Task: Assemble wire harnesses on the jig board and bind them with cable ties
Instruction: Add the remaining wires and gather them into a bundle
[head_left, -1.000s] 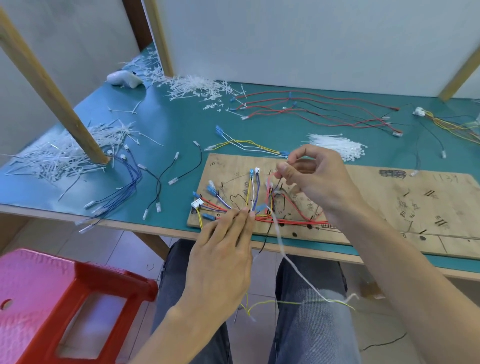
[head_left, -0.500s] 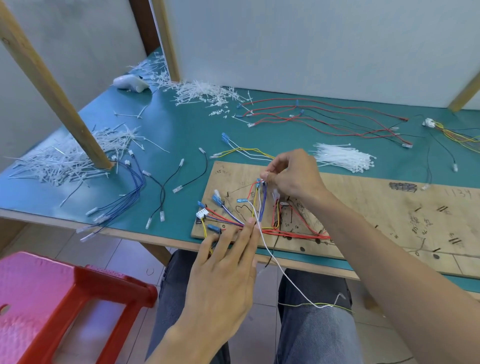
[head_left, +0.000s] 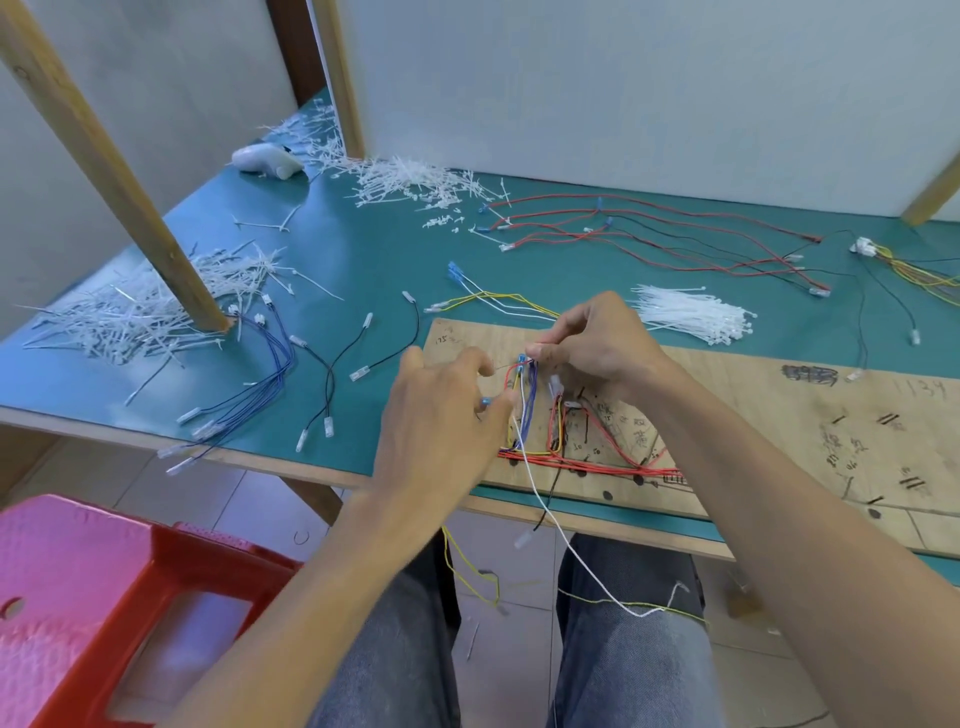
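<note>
A wooden jig board (head_left: 753, 415) lies on the teal table near its front edge. Red, yellow, blue and black harness wires (head_left: 558, 436) run over the board's left part. My right hand (head_left: 597, 343) pinches the blue-tipped wire ends at the top of that bundle. My left hand (head_left: 441, 415) lies over the board's left end with fingers curled, a blue terminal showing at its fingertips. A white wire (head_left: 566, 535) trails from the bundle off the table edge down over my lap. A bundle of white cable ties (head_left: 691, 314) lies just behind the board.
Loose red and black wires (head_left: 649, 234) spread across the back of the table. Blue wires (head_left: 260, 384) and black wires (head_left: 332, 379) lie left of the board. Heaps of cut tie ends (head_left: 130, 312) surround a wooden post (head_left: 119, 171). A red stool (head_left: 104, 597) stands at lower left.
My left hand has moved up from the board's front edge onto its left end, closer to my right hand. My right hand keeps its hold on the wire ends.
</note>
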